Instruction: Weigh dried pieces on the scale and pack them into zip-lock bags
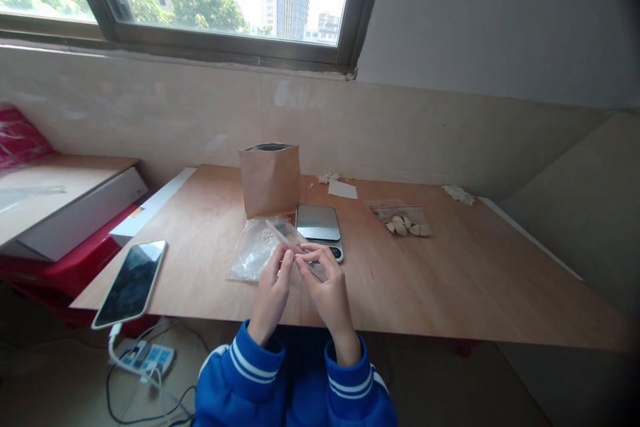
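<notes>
Between my two hands is a small clear zip bag [280, 235] with a reddish strip along its edge. My left hand [274, 280] pinches that edge with thumb and fingers. Close beside it, my right hand [325, 285] grips the same bag, its fingertips nearly touching the left ones. Most of the bag's body is hidden by the fingers. Under and left of the hands lies a larger clear plastic bag [245, 257], flat on the table. Just beyond the hands sits a digital scale [318, 223] with a bare metal plate. An open brown paper pouch [270, 181] stands upright behind.
Right of the scale lies a zip bag holding pale slices [407, 225]. A white card [343, 189] and crumpled tissue [457, 195] lie toward the wall. A plugged-in phone [133, 283] rests at the table's left edge, above a power strip [150, 357] with cables. The wooden table [480, 280] meets the wall behind.
</notes>
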{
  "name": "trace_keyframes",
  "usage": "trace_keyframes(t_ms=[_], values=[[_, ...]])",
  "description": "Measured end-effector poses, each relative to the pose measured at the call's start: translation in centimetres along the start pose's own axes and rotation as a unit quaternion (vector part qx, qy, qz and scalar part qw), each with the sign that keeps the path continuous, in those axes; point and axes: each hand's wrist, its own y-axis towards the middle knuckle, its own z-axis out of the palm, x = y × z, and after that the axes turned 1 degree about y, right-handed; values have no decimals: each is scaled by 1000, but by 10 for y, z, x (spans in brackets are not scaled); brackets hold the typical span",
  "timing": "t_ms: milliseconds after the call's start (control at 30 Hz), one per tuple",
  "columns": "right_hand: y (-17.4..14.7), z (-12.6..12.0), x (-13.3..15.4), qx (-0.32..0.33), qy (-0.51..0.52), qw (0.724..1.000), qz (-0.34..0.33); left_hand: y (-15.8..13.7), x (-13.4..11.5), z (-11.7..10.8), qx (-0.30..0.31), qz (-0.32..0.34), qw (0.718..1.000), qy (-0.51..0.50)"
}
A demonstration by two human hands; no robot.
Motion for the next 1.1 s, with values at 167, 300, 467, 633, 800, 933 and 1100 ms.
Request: trace_keyframes(t_ms=[167,300,467,633,800,933,1100], values=[[-1,-3,-1,14,-20,1000,-9,1,2,1,2,2,1000,-1],[0,-1,-3,-13,-12,1000,-5,1,4,1,-4,6,1000,-6],[0,0,-4,-1,-21,1000,0,0,5,1,-17,-7,1000,-7],[1,1,-2,-5,19,1000,6,-1,1,0,-21,0,1000,4],[1,1,-3,-11,55,998,29,-1,2,1,-6,0,1000,12],[1,-2,-3,0,47,998,40,-1,2,-1,8,15,999,31],[0,-3,-1,44,-64,997,-1,1,-2,-9,16,10,998,62]])
